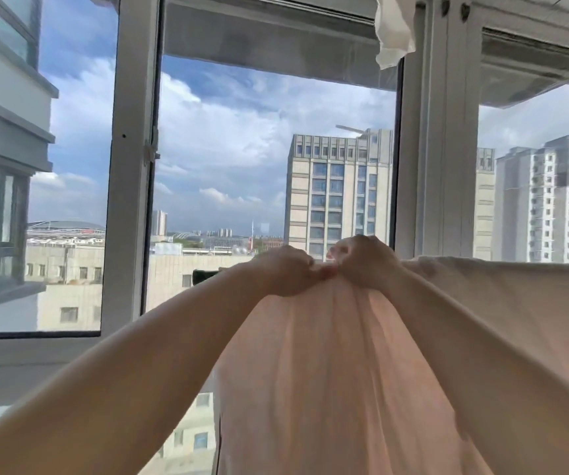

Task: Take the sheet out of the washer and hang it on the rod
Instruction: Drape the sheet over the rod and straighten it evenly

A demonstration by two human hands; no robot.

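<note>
On the far left, beyond the glass, stands a neighbouring block (5, 138) with grey ledges, and past it a wide blue sky full of cloud. Next comes the white window frame (132, 166), its upright post carrying a small latch partway up, with low rooftops and a distant skyline visible through the open pane to its right. In the middle, both bare arms reach forward and up from the near edge. The left hand (284, 274) is curled tight into a fist, fingers folded down over a gathered bunch of the sheet (327, 371). Right beside it, touching at the knuckles, the right hand (367, 262) is likewise closed around the same bunch of cloth. From the two fists the pale, pinkish-white sheet falls toward the near edge in long soft folds, light glowing through it. To the right of the hands its top edge runs out level toward the right side, as if laid over something, though I cannot see the rod itself. Behind that, tall apartment towers (547, 200) rise. High up, right of centre, a scrap of white cloth (394, 32) hangs from above.
</note>
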